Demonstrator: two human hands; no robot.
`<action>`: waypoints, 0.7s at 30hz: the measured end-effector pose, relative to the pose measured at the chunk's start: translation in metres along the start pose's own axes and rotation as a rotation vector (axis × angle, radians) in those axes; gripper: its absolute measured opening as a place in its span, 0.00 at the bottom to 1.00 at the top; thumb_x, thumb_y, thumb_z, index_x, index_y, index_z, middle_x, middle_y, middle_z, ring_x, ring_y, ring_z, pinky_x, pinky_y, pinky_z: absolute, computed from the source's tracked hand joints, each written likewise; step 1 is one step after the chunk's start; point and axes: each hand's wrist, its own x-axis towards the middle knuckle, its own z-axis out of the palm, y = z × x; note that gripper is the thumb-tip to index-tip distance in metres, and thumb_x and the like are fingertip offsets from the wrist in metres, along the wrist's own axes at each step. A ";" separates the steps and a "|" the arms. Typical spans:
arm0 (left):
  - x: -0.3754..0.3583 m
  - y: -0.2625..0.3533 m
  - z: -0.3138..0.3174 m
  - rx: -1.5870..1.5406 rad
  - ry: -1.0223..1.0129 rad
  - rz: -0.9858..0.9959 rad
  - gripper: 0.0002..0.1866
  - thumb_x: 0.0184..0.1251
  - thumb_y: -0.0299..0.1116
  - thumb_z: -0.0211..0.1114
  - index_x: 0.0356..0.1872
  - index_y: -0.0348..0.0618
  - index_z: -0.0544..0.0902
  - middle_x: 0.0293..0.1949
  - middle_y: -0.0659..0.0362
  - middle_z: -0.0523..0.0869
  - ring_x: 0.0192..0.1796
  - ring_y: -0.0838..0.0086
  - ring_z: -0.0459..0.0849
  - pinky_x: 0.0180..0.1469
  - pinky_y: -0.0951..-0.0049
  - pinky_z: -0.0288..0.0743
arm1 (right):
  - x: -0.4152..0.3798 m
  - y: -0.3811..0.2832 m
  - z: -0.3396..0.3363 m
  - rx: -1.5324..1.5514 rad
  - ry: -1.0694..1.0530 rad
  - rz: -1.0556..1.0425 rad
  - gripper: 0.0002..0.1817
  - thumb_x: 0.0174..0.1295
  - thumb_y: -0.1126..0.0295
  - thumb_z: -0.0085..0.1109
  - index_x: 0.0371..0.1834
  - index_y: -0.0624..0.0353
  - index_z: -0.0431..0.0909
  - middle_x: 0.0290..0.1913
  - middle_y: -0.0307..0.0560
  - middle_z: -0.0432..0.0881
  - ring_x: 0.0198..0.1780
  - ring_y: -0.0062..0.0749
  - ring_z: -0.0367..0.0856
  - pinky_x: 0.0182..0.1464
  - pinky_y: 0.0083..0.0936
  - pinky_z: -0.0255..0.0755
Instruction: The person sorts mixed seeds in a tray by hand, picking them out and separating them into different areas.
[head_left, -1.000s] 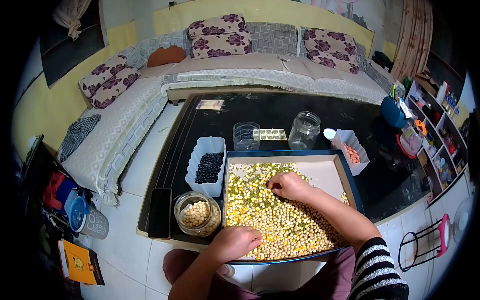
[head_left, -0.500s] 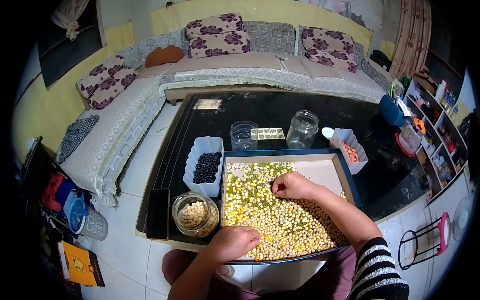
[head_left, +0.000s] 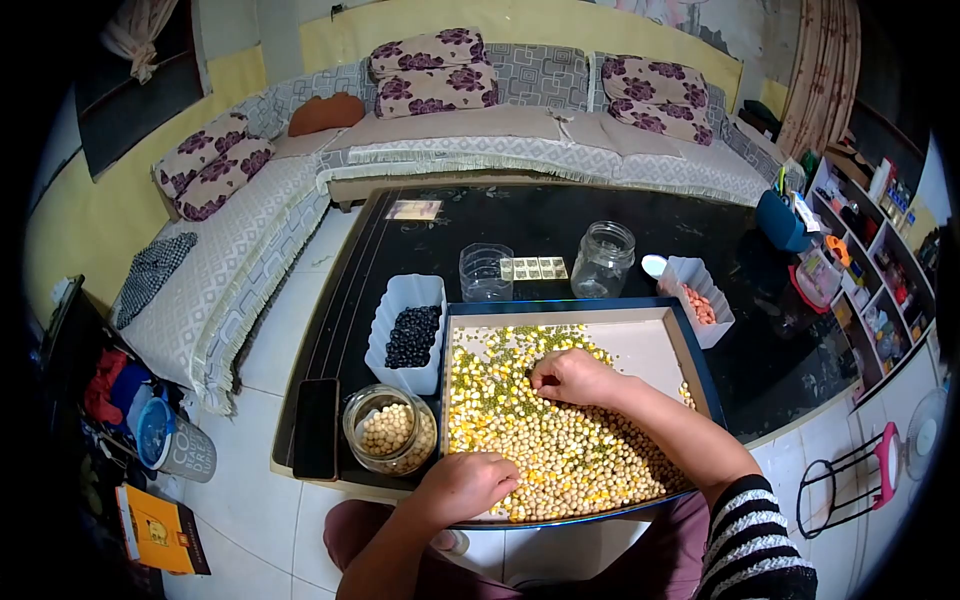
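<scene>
A shallow box (head_left: 712, 385) with a dark rim holds soybeans (head_left: 590, 455), yellow corn kernels (head_left: 470, 400) and small green mung beans (head_left: 510, 375), mixed together. Over the middle of the box, my right hand (head_left: 578, 378) is closed in a pinch at the mung beans and corn. My left hand (head_left: 466, 486) rests over the near left corner with its fingers curled together by the soybeans. Whatever either set of fingertips may hold is hidden. Just left of the box stands an open glass jar (head_left: 408, 455) partly filled with soybeans.
On the black table (head_left: 480, 215) are a tub of black beans (head_left: 412, 338), a tub of reddish peanuts (head_left: 698, 303), a glass jar (head_left: 604, 260), a clear plastic container (head_left: 487, 273), a white lid (head_left: 654, 266) and a phone (head_left: 316, 430). A sofa (head_left: 440, 150) curves behind.
My right hand has shifted slightly left and a little toward me over the grains, still pinched. My left hand has stayed in place.
</scene>
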 end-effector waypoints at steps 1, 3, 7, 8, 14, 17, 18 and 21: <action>0.000 0.000 0.000 0.001 -0.002 -0.008 0.08 0.58 0.37 0.59 0.31 0.44 0.81 0.28 0.57 0.82 0.33 0.63 0.81 0.36 0.67 0.75 | 0.000 0.001 0.000 0.001 0.000 0.000 0.07 0.49 0.71 0.59 0.31 0.57 0.78 0.31 0.47 0.80 0.34 0.39 0.79 0.40 0.30 0.73; 0.000 0.001 0.000 0.002 -0.004 -0.015 0.08 0.58 0.37 0.59 0.31 0.44 0.81 0.28 0.57 0.82 0.33 0.63 0.81 0.36 0.67 0.75 | 0.001 0.005 0.001 -0.005 0.046 -0.003 0.06 0.48 0.72 0.59 0.30 0.58 0.78 0.32 0.48 0.80 0.35 0.40 0.79 0.40 0.31 0.73; 0.000 0.001 0.000 0.000 0.000 -0.019 0.08 0.58 0.37 0.59 0.31 0.44 0.81 0.28 0.57 0.82 0.33 0.63 0.81 0.36 0.67 0.75 | -0.001 0.014 -0.001 -0.062 0.115 0.013 0.06 0.47 0.72 0.61 0.30 0.58 0.79 0.32 0.46 0.80 0.34 0.39 0.79 0.38 0.30 0.73; 0.000 0.001 0.000 -0.001 0.003 -0.019 0.08 0.58 0.37 0.59 0.31 0.44 0.81 0.28 0.57 0.82 0.33 0.63 0.81 0.36 0.67 0.75 | -0.002 0.014 -0.002 -0.027 0.141 0.024 0.06 0.47 0.72 0.62 0.30 0.58 0.79 0.31 0.46 0.80 0.34 0.39 0.79 0.38 0.29 0.73; 0.001 -0.001 0.002 -0.014 0.008 0.000 0.08 0.57 0.37 0.59 0.31 0.44 0.81 0.28 0.57 0.82 0.32 0.63 0.81 0.36 0.67 0.75 | 0.000 -0.004 -0.005 0.072 0.105 -0.012 0.06 0.46 0.73 0.60 0.29 0.58 0.78 0.31 0.47 0.80 0.34 0.40 0.79 0.39 0.30 0.73; 0.000 -0.001 0.001 -0.023 0.012 -0.010 0.08 0.58 0.37 0.59 0.31 0.44 0.81 0.28 0.57 0.82 0.32 0.63 0.81 0.36 0.67 0.75 | 0.002 0.000 0.005 0.038 0.032 -0.009 0.07 0.46 0.73 0.60 0.30 0.58 0.78 0.30 0.48 0.79 0.34 0.41 0.79 0.38 0.31 0.73; 0.000 0.000 0.001 -0.023 0.013 -0.011 0.08 0.58 0.37 0.59 0.31 0.44 0.81 0.28 0.57 0.82 0.32 0.63 0.81 0.36 0.67 0.75 | 0.003 0.001 0.006 -0.008 0.034 -0.034 0.06 0.47 0.72 0.60 0.30 0.58 0.77 0.30 0.48 0.79 0.34 0.41 0.79 0.38 0.32 0.73; 0.000 0.001 -0.001 -0.011 0.014 -0.001 0.09 0.58 0.37 0.59 0.31 0.44 0.81 0.28 0.57 0.81 0.32 0.63 0.81 0.36 0.66 0.75 | 0.002 0.003 0.007 -0.060 0.032 -0.052 0.06 0.47 0.72 0.60 0.30 0.58 0.78 0.31 0.48 0.79 0.34 0.41 0.79 0.39 0.32 0.73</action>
